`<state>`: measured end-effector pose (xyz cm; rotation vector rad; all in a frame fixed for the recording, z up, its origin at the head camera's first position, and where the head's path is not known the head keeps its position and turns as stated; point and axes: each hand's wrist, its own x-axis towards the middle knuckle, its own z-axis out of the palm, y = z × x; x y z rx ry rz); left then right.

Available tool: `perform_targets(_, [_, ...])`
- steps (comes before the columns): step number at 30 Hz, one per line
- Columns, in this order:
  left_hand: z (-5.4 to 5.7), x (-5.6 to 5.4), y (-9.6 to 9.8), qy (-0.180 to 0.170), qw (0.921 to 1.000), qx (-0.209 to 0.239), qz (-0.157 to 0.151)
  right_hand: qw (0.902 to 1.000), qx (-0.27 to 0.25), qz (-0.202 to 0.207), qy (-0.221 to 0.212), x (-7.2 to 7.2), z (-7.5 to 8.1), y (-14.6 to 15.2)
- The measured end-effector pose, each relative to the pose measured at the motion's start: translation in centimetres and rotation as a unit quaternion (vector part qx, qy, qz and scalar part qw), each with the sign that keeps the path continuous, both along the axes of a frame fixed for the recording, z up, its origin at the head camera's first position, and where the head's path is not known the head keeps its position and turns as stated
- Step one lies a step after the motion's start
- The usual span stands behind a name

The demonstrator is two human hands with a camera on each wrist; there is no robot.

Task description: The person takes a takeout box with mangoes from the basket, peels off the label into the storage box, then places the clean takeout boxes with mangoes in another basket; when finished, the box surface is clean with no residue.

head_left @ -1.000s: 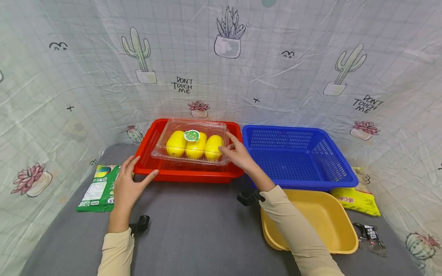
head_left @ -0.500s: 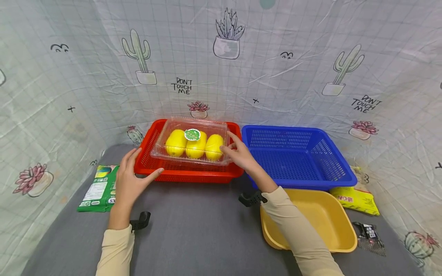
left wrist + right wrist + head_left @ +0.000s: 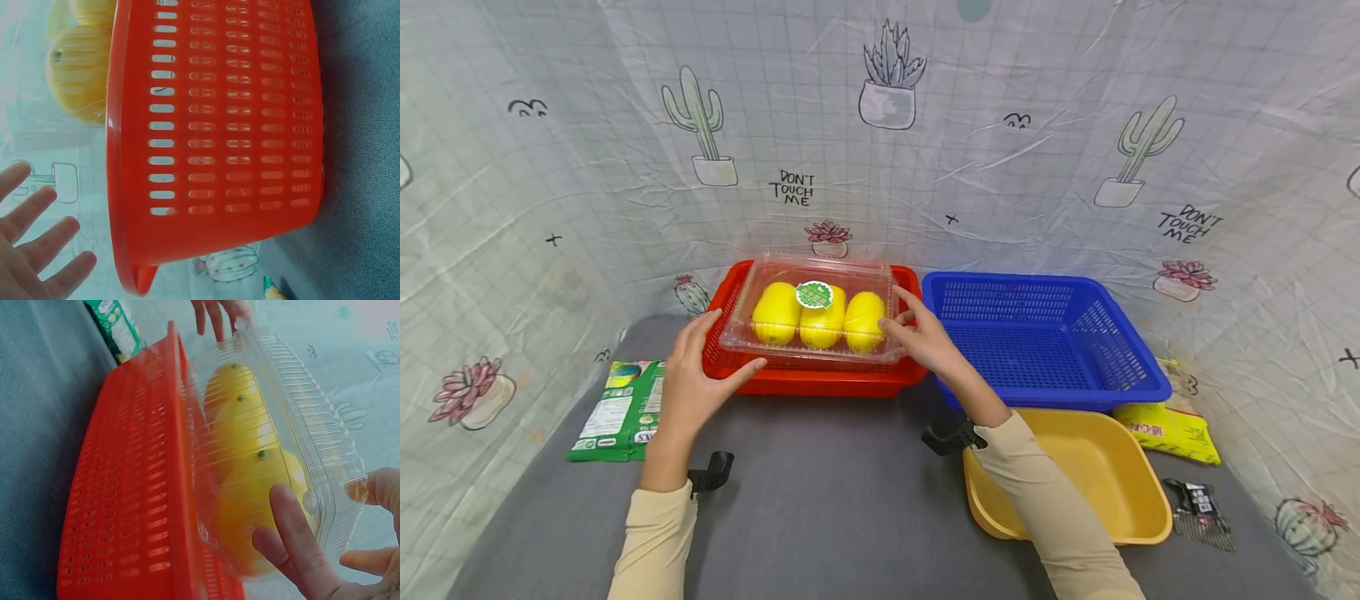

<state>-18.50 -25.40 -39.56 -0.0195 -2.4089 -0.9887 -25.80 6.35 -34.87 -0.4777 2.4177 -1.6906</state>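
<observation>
A clear plastic clamshell box [image 3: 808, 342] with three yellow oval fruits [image 3: 822, 321] and a round green label [image 3: 815, 294] on its lid lies over the red basket [image 3: 820, 383], slightly tilted. My right hand [image 3: 925, 337] grips the box's right end, thumb at the front and fingers at the end wall, also plain in the right wrist view. My left hand [image 3: 696, 379] is spread at the basket's front left corner, thumb out toward the box's front left corner. In the left wrist view its fingers [image 3: 53, 240] are apart and hold nothing.
A blue basket [image 3: 1015, 392] stands right of the red one, with a yellow tub [image 3: 1075, 475] in front of it. A green packet [image 3: 613, 417] lies at the left. At the right are a yellow packet [image 3: 1176, 433] and a small black packet [image 3: 1202, 508]. A printed cloth hangs behind.
My left hand has shifted right, toward the box, fingers still spread. The box has slid slightly left over the red basket, with my right hand keeping its grip on it.
</observation>
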Motion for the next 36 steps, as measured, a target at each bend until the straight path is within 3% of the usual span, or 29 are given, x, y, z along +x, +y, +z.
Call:
perform_targets(12, [1.0,1.1,0.7,-0.019,0.9987,0.031,-0.036,0.9997,-0.009,0.015,0.018,1.3,1.1,0.4])
perform_targets(19, [1.7,1.9,1.3,-0.010,0.9963,0.066,-0.055,0.9994,-0.016,0.022,0.024,2.1,1.5,0.8])
perform_targets(28, [2.2,3.4,1.9,0.016,0.9969,0.046,-0.062,0.9991,-0.024,0.036,0.006,3.1,1.6,1.4])
perform_targets(36, [2.1,4.8,2.0,0.030,0.9962,0.051,-0.063,0.9988,-0.013,0.039,0.027,4.1,1.6,1.6])
